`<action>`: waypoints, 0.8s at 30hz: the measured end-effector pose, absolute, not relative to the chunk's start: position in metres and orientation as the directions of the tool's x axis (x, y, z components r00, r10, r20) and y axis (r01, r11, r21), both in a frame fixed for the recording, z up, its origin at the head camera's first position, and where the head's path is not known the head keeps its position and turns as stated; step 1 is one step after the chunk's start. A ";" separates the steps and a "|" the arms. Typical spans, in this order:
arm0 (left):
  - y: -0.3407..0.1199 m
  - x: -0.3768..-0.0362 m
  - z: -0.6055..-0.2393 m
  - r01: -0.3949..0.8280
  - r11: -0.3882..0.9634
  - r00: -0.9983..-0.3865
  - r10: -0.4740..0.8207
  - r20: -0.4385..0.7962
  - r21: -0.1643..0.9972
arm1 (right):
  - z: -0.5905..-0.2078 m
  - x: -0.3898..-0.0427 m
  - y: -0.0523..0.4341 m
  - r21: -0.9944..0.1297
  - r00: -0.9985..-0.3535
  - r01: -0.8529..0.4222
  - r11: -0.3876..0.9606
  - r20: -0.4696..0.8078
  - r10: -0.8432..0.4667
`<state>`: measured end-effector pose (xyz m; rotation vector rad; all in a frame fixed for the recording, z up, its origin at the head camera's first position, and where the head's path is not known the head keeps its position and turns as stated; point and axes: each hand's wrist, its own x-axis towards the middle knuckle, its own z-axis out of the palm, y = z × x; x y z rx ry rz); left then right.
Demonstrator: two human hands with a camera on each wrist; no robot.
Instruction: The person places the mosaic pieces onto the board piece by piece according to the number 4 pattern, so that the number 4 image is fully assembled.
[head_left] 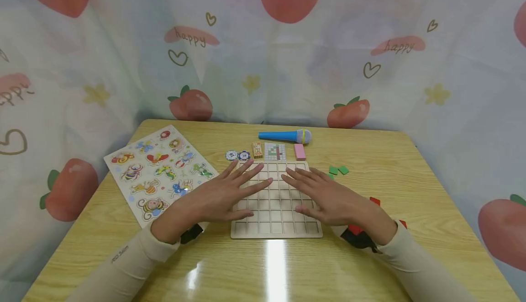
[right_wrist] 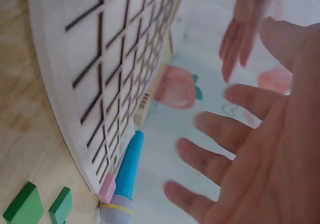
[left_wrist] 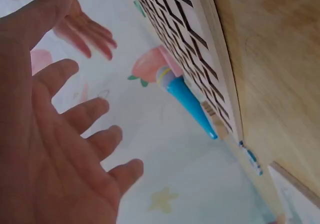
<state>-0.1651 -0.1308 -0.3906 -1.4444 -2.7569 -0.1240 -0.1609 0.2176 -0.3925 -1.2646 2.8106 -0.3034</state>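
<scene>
A square wooden grid board [head_left: 276,230] lies in the middle of the table, its cells bare where they show. Over its left half my left hand [head_left: 223,194] hovers palm down with fingers spread, holding nothing. My right hand [head_left: 324,197] is held likewise over the right half; both wrist views show a gap between the fingers and the board. Just beyond the board lie a small card with a coloured grid [head_left: 275,151], a pink block [head_left: 300,152], a small patterned wooden block [head_left: 257,150] and two poker chips [head_left: 244,156].
A blue toy microphone [head_left: 283,135] lies near the table's back edge. At the left is an insect puzzle board [head_left: 164,169]. Green square tiles [head_left: 343,170] lie right of the grid board; red pieces [head_left: 374,200] are partly hidden by my right forearm. A printed curtain hangs behind.
</scene>
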 end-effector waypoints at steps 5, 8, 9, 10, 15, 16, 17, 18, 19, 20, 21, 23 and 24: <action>-0.136 -0.152 -0.400 0.784 0.589 -0.621 0.755 0.210 0.197 | -0.384 -0.166 0.242 -0.206 -0.660 -0.748 0.630 0.319 -0.680; -0.138 -0.134 -0.410 0.703 0.532 -0.698 0.643 0.316 0.472 | -0.382 -0.169 0.266 -0.293 -0.701 -0.682 0.670 0.521 -0.487; -0.139 -0.129 -0.415 0.670 0.481 -0.721 0.601 0.343 0.566 | -0.383 -0.171 0.274 -0.345 -0.730 -0.639 0.687 0.554 -0.400; -0.139 -0.123 -0.418 0.632 0.426 -0.746 0.560 0.360 0.647 | -0.385 -0.172 0.282 -0.405 -0.761 -0.592 0.697 0.566 -0.317; -0.142 -0.114 -0.438 0.515 0.317 -0.824 0.438 0.359 0.797 | -0.407 -0.188 0.307 -0.573 -0.918 -0.301 0.762 0.389 -0.070; -0.144 -0.114 -0.442 0.499 0.343 -0.836 0.434 0.337 0.796 | -0.413 -0.191 0.309 -0.573 -0.940 -0.255 0.778 0.336 -0.061; -0.145 -0.116 -0.446 0.481 0.381 -0.846 0.437 0.305 0.790 | -0.418 -0.194 0.312 -0.567 -0.958 -0.215 0.795 0.281 -0.059; -0.147 -0.117 -0.450 0.469 0.423 -0.852 0.448 0.272 0.775 | -0.424 -0.197 0.314 -0.559 -0.971 -0.183 0.809 0.234 -0.058; -0.148 -0.118 -0.453 0.461 0.468 -0.855 0.461 0.237 0.754 | -0.429 -0.200 0.316 -0.547 -0.979 -0.157 0.822 0.195 -0.057; -0.149 -0.119 -0.456 0.456 0.516 -0.857 0.473 0.203 0.725 | -0.433 -0.202 0.317 -0.540 -0.985 -0.138 0.830 0.164 -0.057; -0.150 -0.121 -0.459 0.454 0.559 -0.858 0.485 0.170 0.694 | -0.436 -0.203 0.318 -0.533 -0.988 -0.127 0.837 0.141 -0.060; -0.152 -0.123 -0.464 0.463 0.619 -0.851 0.509 0.125 0.634 | -0.442 -0.205 0.319 -0.522 -0.991 -0.118 0.845 0.119 -0.065; -0.152 -0.124 -0.466 0.473 0.638 -0.847 0.518 0.116 0.607 | -0.445 -0.206 0.319 -0.518 -0.991 -0.117 0.847 0.118 -0.065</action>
